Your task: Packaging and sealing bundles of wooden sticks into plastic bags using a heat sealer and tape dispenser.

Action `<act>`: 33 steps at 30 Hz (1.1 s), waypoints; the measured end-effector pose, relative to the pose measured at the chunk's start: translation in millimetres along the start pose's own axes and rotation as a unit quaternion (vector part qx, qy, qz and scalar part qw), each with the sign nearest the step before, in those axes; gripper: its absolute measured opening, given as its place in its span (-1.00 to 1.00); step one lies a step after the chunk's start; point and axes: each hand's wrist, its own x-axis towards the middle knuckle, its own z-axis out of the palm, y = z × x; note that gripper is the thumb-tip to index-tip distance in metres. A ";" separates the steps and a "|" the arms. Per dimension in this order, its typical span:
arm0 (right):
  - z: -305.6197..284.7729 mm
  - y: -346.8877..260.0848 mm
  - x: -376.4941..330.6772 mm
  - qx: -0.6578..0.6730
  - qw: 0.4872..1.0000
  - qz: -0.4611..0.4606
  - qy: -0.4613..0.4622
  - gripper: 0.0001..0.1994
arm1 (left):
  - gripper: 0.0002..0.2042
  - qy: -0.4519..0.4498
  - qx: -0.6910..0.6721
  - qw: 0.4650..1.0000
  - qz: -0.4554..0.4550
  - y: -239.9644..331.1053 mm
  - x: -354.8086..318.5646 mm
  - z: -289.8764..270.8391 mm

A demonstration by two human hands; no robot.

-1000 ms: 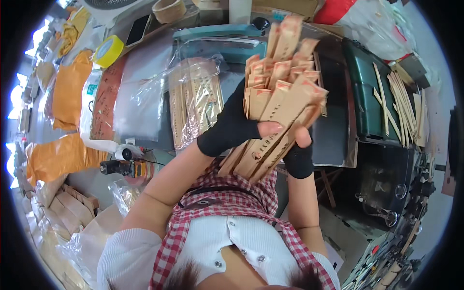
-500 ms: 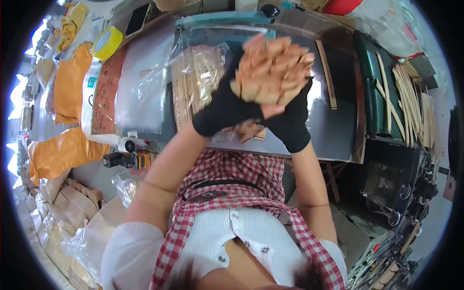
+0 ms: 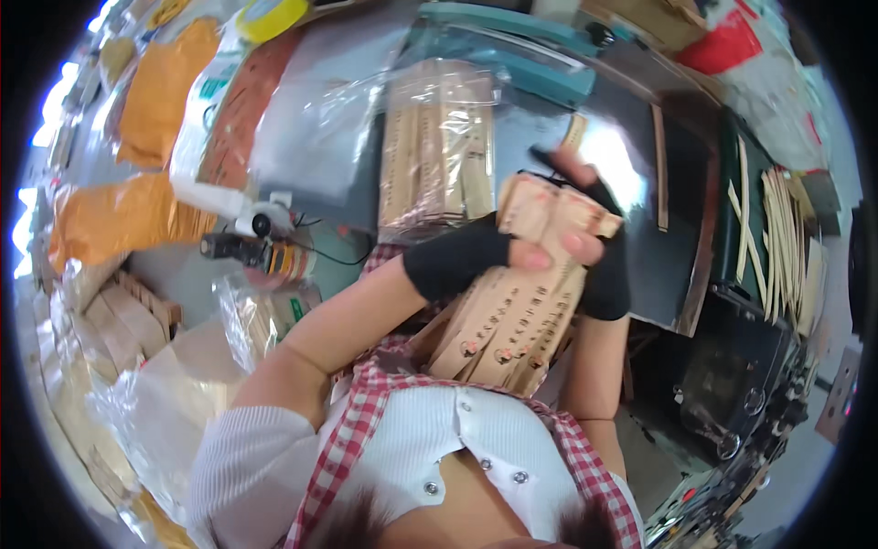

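Down comes the bundle of flat wooden sticks (image 3: 512, 311), lower and closer to the body than half a second ago, when its ends were fanned out up over the metal sheet; now it tilts, top ends by the fingers and punched lower ends down against the red checked shirt (image 3: 366, 421). Left hand (image 3: 476, 261), in a black fingerless glove, wraps across the front of the stack, fingertips curled tight over it. Right hand (image 3: 594, 252), gloved the same, clamps from the far side, thumb up over the top ends, so both hands are closed on the one bundle. Both forearms rise steeply from the lower edge, elbows tucked, wrists bent inward. The risk, as I judge it: the sticks are loose and only squeezed near the top, so a slackened grip could let the lower ends splay and slide out toward the lap. Just beyond the hands lies a clear bag of similar sticks (image 3: 439, 146) on the shiny metal sheet (image 3: 677, 265). Off to the right, loose wooden strips (image 3: 786, 238) lie on a dark green surface. To the left sit orange padded envelopes (image 3: 119, 220), a small black and orange tool (image 3: 256, 254), and more plastic-wrapped packs (image 3: 256, 320)
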 end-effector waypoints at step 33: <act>-87.1 52.2 -10.7 0.280 0.949 -0.011 -0.144 -0.62 | -0.76 0.016 0.936 0.302 0.182 84.5 8.3 -158.8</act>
